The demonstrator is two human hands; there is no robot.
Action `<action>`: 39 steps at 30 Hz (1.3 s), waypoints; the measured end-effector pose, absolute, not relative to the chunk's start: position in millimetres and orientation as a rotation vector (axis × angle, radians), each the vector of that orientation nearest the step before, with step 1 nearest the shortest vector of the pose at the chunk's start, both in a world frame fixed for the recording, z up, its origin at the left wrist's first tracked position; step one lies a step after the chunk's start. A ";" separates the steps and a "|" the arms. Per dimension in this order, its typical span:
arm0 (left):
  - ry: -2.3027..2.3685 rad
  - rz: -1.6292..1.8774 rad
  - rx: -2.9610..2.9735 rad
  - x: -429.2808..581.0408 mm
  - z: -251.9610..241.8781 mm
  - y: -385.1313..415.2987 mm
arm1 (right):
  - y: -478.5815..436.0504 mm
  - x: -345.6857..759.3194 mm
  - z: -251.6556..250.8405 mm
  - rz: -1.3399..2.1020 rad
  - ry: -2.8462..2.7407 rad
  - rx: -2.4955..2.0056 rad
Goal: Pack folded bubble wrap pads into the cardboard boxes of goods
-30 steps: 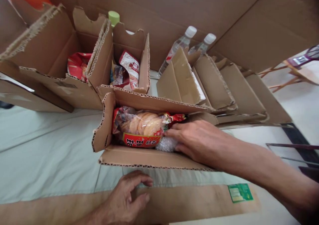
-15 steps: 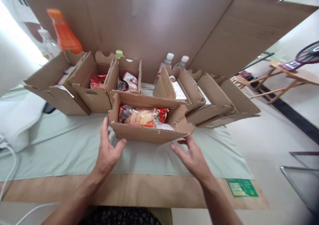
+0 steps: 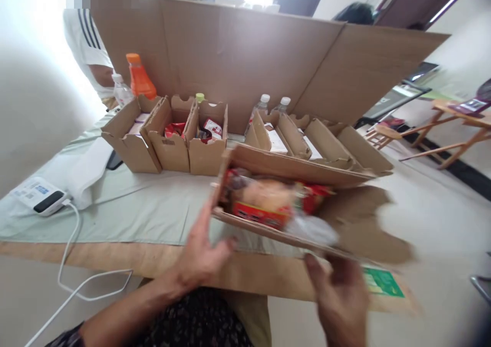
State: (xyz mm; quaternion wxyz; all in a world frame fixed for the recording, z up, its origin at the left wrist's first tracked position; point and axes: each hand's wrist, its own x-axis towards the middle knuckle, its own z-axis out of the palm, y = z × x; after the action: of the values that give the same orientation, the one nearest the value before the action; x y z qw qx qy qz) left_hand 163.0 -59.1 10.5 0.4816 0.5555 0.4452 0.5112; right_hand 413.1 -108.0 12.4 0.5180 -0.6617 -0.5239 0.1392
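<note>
A cardboard box [image 3: 295,166] is tilted between my two hands, close to me and above the table's near edge. My left hand [image 3: 203,257] grips its left end, thumb along the near side. At the near right side, my right hand [image 3: 341,290] holds it from below; its fingers are partly hidden and blurred. Inside lies a clear bag of round, bread-like food with red and yellow print [image 3: 264,198]. Beside it sits a whitish clear plastic piece [image 3: 312,229], too smeared to name.
Several cardboard boxes [image 3: 174,152] holding packets stand in a row on the green cloth [image 3: 153,198], before a tall cardboard panel [image 3: 245,55]. Bottles, one orange [image 3: 141,81], stand behind. A white device with a cable [image 3: 48,198] lies left. A person's white sleeve [image 3: 84,35] shows beyond.
My hands, formerly at the box's sides with fingers apart, now grip it. The box has come off the row, nearer to me and rightward, and tilted. The view has shifted too.
</note>
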 end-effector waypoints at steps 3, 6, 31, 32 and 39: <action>1.282 1.470 1.285 121.3 12.0 -53.5 | -82.0 365.0 13.2 0.503 -1.489 -1.539; 1.316 1.517 1.291 117.8 9.7 -59.8 | -78.7 359.1 7.7 0.522 -1.475 -1.553; 1.279 1.332 1.485 214.7 -31.9 28.1 | -47.5 445.0 -56.1 0.787 -1.280 -1.466; 1.267 1.334 1.482 217.2 -31.8 30.0 | -41.8 445.9 -58.3 0.818 -1.297 -1.455; 1.223 1.361 1.469 220.4 -37.6 55.2 | -36.3 415.5 -74.1 0.624 -1.272 -1.506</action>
State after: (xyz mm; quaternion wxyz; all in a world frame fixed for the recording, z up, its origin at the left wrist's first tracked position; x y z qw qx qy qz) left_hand 220.4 55.2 -37.6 0.3872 0.5773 0.4805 0.5347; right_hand 415.5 -36.3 -74.1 0.5114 -0.6260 -0.5285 0.2593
